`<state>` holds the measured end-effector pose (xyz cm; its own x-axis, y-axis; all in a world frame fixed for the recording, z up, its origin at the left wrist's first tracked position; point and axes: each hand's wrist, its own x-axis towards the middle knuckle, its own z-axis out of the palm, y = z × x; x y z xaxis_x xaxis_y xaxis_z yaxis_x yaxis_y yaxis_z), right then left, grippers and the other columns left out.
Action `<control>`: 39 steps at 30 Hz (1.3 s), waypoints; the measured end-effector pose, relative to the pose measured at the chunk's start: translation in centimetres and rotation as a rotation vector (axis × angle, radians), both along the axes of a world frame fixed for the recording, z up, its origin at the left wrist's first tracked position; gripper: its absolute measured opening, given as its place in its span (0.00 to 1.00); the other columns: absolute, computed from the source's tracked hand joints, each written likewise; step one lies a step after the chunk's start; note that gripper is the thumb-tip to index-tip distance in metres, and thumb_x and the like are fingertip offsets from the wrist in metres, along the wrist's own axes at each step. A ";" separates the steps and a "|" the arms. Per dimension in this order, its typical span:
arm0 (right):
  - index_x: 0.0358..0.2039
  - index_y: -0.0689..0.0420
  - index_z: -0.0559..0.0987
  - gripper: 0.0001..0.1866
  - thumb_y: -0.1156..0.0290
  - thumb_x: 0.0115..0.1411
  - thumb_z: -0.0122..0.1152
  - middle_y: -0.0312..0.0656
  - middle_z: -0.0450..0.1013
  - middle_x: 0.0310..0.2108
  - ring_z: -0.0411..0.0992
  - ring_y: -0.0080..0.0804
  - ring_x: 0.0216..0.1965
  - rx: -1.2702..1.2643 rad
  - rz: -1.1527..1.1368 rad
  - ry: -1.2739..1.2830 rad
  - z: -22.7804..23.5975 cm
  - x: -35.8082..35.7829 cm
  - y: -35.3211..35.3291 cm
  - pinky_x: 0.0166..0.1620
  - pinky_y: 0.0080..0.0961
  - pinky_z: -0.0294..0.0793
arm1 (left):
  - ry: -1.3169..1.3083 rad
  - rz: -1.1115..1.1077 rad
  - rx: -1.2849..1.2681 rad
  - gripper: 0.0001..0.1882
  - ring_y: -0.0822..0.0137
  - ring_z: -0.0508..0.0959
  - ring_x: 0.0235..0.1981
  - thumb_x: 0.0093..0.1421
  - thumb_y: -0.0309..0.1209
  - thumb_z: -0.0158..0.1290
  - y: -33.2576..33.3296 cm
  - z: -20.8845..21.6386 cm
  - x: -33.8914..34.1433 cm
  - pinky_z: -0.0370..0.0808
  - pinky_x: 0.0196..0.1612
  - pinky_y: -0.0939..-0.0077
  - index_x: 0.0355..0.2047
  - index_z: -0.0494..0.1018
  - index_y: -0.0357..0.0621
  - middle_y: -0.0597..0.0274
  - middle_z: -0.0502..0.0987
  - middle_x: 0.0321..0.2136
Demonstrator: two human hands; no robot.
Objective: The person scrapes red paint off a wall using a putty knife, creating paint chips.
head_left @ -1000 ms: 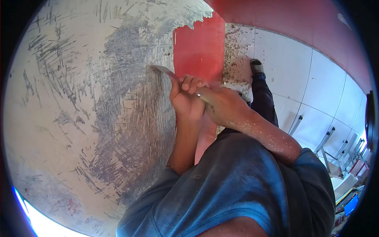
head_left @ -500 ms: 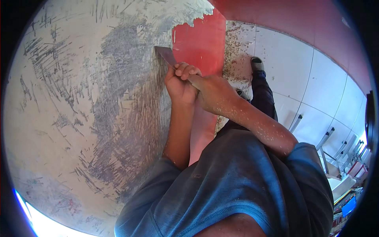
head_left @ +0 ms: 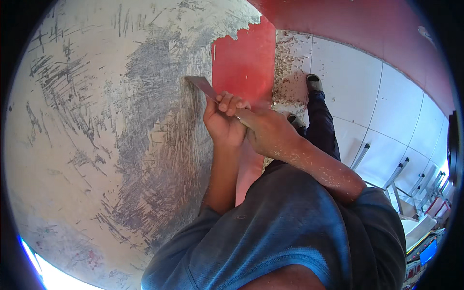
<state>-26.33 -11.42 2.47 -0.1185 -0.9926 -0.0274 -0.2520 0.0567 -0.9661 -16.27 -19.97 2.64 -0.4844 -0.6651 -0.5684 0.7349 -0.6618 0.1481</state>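
A wide-bladed scraper (head_left: 202, 86) is held in both my hands, its blade edge against the scratched grey and cream wall (head_left: 159, 121). My left hand (head_left: 225, 118) closes around the scraper near the base of the blade. Behind it, my right hand (head_left: 270, 131) is wrapped round the handle, most of which its fingers hide. Pale flecks cling to my right forearm. Just past my hands, smooth red paint (head_left: 244, 58) covers the lower wall, with a ragged border where the scraped part starts.
White floor tiles (head_left: 353, 77) lie to the right, with paint chips (head_left: 290, 63) strewn along the wall's foot. My shod foot (head_left: 314, 82) stands on them. Another red wall (head_left: 333, 19) closes off the far side. A metal ladder (head_left: 398, 193) and assorted items stand at the lower right.
Both hands and the scraper have come down the wall, closer to my body. The blade now lies at a flatter angle, and the grip is unchanged.
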 end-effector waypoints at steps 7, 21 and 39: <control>0.31 0.61 0.70 0.09 0.79 0.46 0.49 0.56 0.69 0.23 0.70 0.54 0.30 0.047 0.029 0.084 -0.7 -1.6 -1.4 0.32 0.46 0.69 | -0.075 -0.024 -0.006 0.16 0.73 0.60 0.14 0.62 0.40 0.41 -1.5 -0.6 -2.5 0.64 0.31 0.72 0.20 0.63 0.48 0.71 0.60 0.13; 0.43 0.57 0.68 0.18 0.77 0.49 0.48 0.53 0.71 0.25 0.72 0.51 0.28 0.032 0.053 0.143 0.1 2.6 2.2 0.30 0.45 0.71 | -0.121 0.006 -0.018 0.11 0.75 0.59 0.13 0.60 0.35 0.38 2.4 -0.2 2.0 0.65 0.27 0.76 0.22 0.63 0.47 0.72 0.60 0.12; 0.42 0.59 0.70 0.17 0.78 0.48 0.48 0.55 0.71 0.27 0.71 0.53 0.30 0.053 0.109 0.035 2.5 1.9 2.3 0.31 0.45 0.70 | -0.051 0.014 -0.006 0.11 0.74 0.61 0.14 0.59 0.35 0.41 2.8 2.4 1.9 0.67 0.30 0.73 0.22 0.64 0.45 0.71 0.61 0.12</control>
